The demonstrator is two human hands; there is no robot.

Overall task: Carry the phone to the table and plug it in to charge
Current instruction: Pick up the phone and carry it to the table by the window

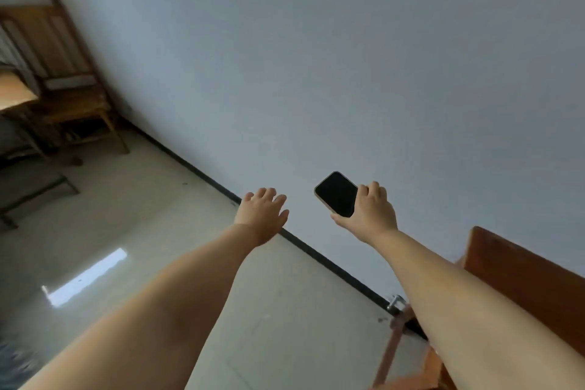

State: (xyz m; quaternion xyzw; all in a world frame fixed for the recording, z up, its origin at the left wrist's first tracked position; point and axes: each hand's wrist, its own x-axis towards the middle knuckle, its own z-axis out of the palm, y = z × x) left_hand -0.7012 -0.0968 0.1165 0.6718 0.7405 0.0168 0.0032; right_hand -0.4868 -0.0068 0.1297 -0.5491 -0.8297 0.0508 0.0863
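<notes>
A black phone (336, 194) with a dark screen and a pale edge is held out in front of me at mid height. My right hand (372, 214) grips its lower right end, thumb along the bottom edge, screen facing me. My left hand (262, 214) is stretched forward beside it, palm down, fingers apart and holding nothing. A light wooden table top (14, 90) shows only as a corner at the far left edge. No charger or cable is visible.
A wooden chair (60, 73) stands against the plain grey wall at far left. A dark low frame (34, 190) lies on the pale tiled floor (152, 231). A brown wooden door (522, 282) with a metal handle (395, 302) is close at lower right.
</notes>
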